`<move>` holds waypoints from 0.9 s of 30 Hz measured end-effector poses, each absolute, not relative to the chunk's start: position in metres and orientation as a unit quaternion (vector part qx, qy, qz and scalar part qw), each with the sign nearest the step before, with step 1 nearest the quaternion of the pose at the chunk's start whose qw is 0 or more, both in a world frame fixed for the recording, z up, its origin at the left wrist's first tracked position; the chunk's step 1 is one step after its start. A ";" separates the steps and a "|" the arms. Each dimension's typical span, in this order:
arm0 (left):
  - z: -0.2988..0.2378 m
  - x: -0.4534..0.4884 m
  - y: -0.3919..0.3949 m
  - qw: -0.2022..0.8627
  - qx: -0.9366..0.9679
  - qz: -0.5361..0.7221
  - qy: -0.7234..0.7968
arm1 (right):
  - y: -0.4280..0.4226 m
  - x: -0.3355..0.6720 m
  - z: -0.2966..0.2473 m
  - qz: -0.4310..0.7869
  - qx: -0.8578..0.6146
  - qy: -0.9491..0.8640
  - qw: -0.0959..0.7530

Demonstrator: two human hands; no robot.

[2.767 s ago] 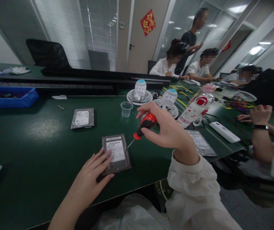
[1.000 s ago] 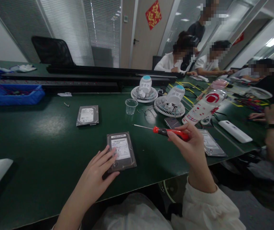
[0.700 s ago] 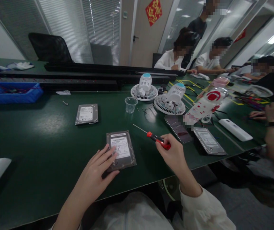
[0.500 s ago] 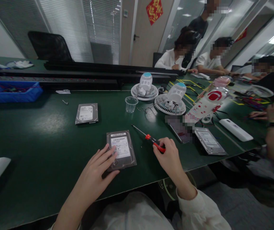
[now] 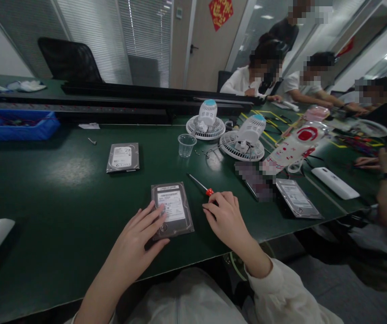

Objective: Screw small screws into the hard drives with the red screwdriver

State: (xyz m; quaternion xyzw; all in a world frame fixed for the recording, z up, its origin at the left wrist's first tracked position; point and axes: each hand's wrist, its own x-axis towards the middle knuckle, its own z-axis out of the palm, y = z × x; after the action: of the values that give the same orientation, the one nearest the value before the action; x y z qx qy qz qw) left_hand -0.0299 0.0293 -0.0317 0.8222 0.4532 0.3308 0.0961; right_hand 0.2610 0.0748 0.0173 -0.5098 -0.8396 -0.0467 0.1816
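Observation:
My left hand [image 5: 139,236] lies with fingers stretched out over the lower left of a hard drive [image 5: 176,222], label side up on the green table. Just to the right of that drive, my right hand [image 5: 227,220] is low over the table with its thumb and fingertips drawn together; anything between them is too small or hidden to make out. Behind its knuckles lies a screwdriver [image 5: 209,191], its shaft pointing away to the left and its red and black handle mostly covered by the hand.
A second hard drive [image 5: 123,157] lies further back, a third [image 5: 298,199] to the right beside a phone [image 5: 252,180]. A clear plastic cup [image 5: 187,146], two white fan parts [image 5: 242,146], a bottle [image 5: 293,146] and a blue tray [image 5: 17,126] stand around. Co-workers sit at right.
My right hand has come off the screwdriver's handle and moved left towards the hard drive, fingertips closing near where a tiny speck lay. The screwdriver and my left hand have stayed in place.

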 end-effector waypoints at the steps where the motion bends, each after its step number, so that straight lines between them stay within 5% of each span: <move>1: -0.031 -0.030 0.029 0.096 0.822 0.328 0.455 | 0.075 0.260 0.016 -0.045 -0.509 -0.840 0.180; 27: -0.029 -0.028 0.028 0.092 0.823 0.329 0.453 | 0.106 0.234 0.013 -0.006 -0.343 -0.914 0.216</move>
State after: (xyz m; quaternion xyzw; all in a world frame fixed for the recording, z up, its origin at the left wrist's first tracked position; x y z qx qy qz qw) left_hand -0.0283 0.0284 -0.0293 0.8234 0.4529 0.3293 0.0920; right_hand 0.2336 0.1062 0.0134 -0.3430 -0.9142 -0.0057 0.2158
